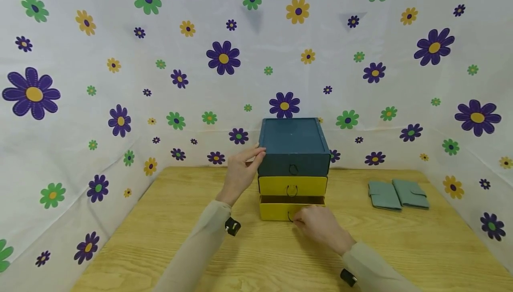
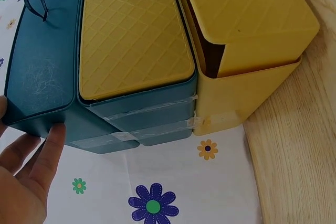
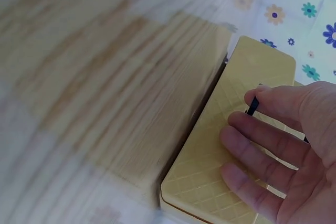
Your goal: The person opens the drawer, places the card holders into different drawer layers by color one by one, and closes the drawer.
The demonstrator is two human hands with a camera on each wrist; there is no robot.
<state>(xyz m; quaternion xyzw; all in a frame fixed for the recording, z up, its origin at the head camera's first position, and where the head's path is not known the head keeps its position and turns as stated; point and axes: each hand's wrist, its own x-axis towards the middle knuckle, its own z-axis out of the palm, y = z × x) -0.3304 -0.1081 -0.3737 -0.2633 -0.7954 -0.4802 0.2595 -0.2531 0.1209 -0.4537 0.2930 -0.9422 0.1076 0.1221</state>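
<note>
A stack of three drawers stands at the back of the table. On top is a dark blue drawer box; below it are a yellow middle drawer and a yellow bottom drawer. The bottom one sticks out partway, with a dark gap above its front. My right hand pinches the bottom drawer's black loop pull between thumb and finger, the other fingers lying along the quilted front. My left hand touches the blue box's upper left front corner, its fingertips against the side.
Two grey-green wallet-like cases lie side by side on the wooden table, right of the drawers. A white flowered cloth hangs behind and at both sides. Clear tape runs along the stack's side.
</note>
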